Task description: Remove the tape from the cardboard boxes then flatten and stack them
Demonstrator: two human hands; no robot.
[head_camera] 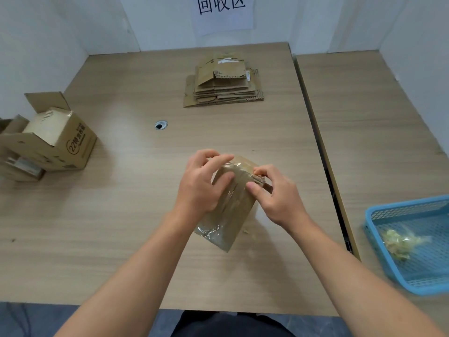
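I am holding a small cardboard box over the middle of the table, its lower end tilting toward me and hanging just above the wood. Clear tape is wrapping much of it, wrinkling and shining at the near corner. My left hand is gripping the box's upper left side, the fingers curling over the top edge and the thumb pressing on the front face. My right hand is pinching the upper right corner, where a corrugated edge is showing between thumb and forefinger; whether tape is also in that pinch, I cannot tell.

A stack of flattened boxes is lying at the far side of the table, below a paper sign hanging on the wall. Two open boxes are sitting at the left edge, one leaning on the other. A blue basket is resting on the neighbouring table to my right, holding a wad of crumpled tape. A round cable hole is showing in the wood between the open boxes and the stack.
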